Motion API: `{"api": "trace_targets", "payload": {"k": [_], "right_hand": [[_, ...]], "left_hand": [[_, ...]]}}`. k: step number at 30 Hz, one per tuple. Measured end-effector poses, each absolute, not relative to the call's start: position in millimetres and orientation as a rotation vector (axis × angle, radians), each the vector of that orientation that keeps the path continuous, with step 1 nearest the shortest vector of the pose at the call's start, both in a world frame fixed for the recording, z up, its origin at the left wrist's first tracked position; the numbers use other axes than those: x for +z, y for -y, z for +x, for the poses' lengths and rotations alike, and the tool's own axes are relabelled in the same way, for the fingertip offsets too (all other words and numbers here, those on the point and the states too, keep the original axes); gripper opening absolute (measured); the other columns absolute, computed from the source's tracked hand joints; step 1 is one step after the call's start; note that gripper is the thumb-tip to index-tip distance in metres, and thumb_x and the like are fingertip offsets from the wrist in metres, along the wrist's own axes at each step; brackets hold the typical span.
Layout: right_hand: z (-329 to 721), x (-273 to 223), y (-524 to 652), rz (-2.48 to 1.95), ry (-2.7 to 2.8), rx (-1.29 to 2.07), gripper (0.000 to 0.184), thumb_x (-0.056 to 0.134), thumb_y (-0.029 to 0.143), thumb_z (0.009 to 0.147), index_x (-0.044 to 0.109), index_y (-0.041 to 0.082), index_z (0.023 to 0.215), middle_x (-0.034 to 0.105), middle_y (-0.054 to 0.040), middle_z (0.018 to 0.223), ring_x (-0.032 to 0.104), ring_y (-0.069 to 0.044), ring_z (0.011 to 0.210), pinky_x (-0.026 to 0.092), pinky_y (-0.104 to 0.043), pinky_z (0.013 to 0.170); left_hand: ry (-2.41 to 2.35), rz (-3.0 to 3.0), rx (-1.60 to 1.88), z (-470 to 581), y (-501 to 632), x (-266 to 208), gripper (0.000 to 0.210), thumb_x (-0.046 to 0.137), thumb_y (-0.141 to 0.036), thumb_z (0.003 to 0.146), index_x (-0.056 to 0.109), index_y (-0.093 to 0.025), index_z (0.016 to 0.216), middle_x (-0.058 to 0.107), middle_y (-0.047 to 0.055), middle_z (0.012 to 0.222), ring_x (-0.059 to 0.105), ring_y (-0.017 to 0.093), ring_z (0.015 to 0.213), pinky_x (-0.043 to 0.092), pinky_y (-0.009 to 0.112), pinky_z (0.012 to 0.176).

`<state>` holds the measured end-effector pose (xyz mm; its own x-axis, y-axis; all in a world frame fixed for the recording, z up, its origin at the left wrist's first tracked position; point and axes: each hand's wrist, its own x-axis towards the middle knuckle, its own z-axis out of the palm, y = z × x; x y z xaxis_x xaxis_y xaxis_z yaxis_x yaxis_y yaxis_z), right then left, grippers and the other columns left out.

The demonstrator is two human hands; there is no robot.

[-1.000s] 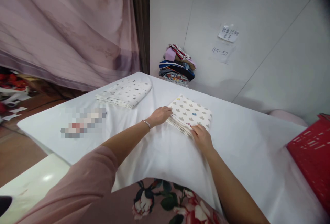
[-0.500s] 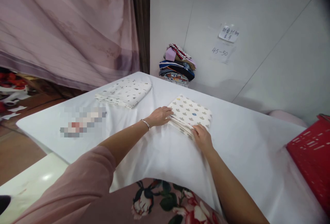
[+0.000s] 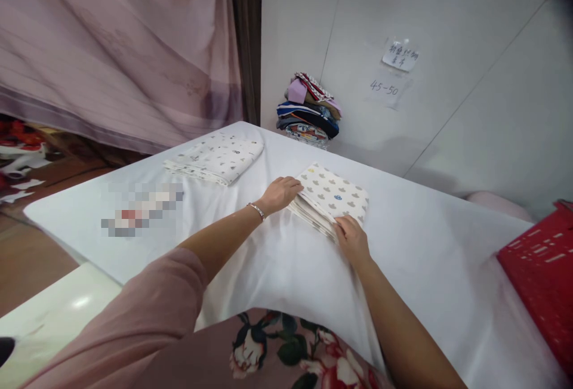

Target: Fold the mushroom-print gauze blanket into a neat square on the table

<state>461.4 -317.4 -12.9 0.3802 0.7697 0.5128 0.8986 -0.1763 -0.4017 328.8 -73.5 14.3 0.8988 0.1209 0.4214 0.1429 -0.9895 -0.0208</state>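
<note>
A folded white cloth [image 3: 335, 189] with grey cloud-like prints lies on the white-covered table [image 3: 416, 281] in front of me. My left hand [image 3: 282, 193] grips the left end of its near edge, where the upper layers lift slightly off those below. The right end of that edge is pinched between the thumb and fingers of my right hand [image 3: 352, 238]. Layered folds show along the edge between both hands. Farther left rests a second folded cloth [image 3: 219, 159], white with small dark prints, touched by neither hand.
A blurred-out item [image 3: 141, 210] lies on the table's left part. At the right edge stands a red plastic basket [image 3: 537, 264]. Behind the table is a pile of folded fabrics [image 3: 308, 108] against the wall. A pink curtain [image 3: 120, 49] hangs at the left.
My left hand has shifted slightly up and right, raising the cloth's upper layers at the near left corner. The right hand stays at its end of the edge.
</note>
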Motion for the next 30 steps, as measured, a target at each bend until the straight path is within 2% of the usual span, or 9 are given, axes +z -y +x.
{"api": "trace_targets", "payload": {"k": [6, 10, 17, 21, 30], "right_hand": [[459.4, -17.8, 312.1, -2.078, 1.594, -0.380, 0.022, 0.042, 0.022, 0.090, 0.064, 0.022, 0.094, 0.062, -0.0056, 0.089, 0.055, -0.020, 0.084, 0.043, -0.032, 0.070], [460.4, -18.4, 311.0, -2.076, 1.590, -0.382, 0.022, 0.042, 0.022, 0.091, 0.064, 0.022, 0.092, 0.062, -0.0056, 0.089, 0.055, -0.020, 0.084, 0.043, -0.032, 0.069], [459.7, -13.8, 315.5, -2.060, 1.476, -0.275, 0.021, 0.041, 0.024, 0.091, 0.062, 0.023, 0.093, 0.062, -0.0035, 0.091, 0.055, -0.019, 0.085, 0.043, -0.030, 0.071], [458.9, -15.4, 315.5, -2.035, 1.482, -0.289, 0.023, 0.040, 0.023, 0.092, 0.063, 0.022, 0.094, 0.062, -0.0044, 0.091, 0.055, -0.019, 0.085, 0.043, -0.030, 0.073], [460.3, -17.8, 311.6, -2.077, 1.559, -0.335, 0.021, 0.045, 0.022, 0.089, 0.066, 0.022, 0.092, 0.062, -0.0041, 0.089, 0.054, -0.018, 0.083, 0.042, -0.030, 0.068]], "left_hand": [[0.266, -3.024, -0.627, 321.3, 68.6, -10.7, 0.032, 0.041, -0.016, 0.090, 0.059, -0.025, 0.114, 0.057, 0.006, 0.125, 0.050, 0.021, 0.114, 0.042, 0.036, 0.088], [0.210, -2.997, -0.641, 318.9, 69.6, -9.7, 0.031, 0.041, -0.015, 0.090, 0.060, -0.024, 0.112, 0.056, 0.007, 0.125, 0.049, 0.022, 0.112, 0.041, 0.037, 0.088], [0.282, -2.904, -0.680, 331.2, 78.8, 10.0, 0.027, 0.040, -0.014, 0.090, 0.066, -0.022, 0.094, 0.058, 0.009, 0.093, 0.050, 0.023, 0.092, 0.038, 0.037, 0.078], [0.293, -2.862, -0.742, 334.6, 77.3, 7.6, 0.027, 0.039, -0.016, 0.091, 0.064, -0.023, 0.098, 0.057, 0.009, 0.094, 0.048, 0.022, 0.089, 0.036, 0.038, 0.077], [0.234, -2.863, -0.651, 324.1, 73.4, -10.5, 0.026, 0.041, -0.011, 0.089, 0.063, -0.020, 0.100, 0.057, 0.007, 0.089, 0.049, 0.020, 0.081, 0.036, 0.035, 0.071]]}}
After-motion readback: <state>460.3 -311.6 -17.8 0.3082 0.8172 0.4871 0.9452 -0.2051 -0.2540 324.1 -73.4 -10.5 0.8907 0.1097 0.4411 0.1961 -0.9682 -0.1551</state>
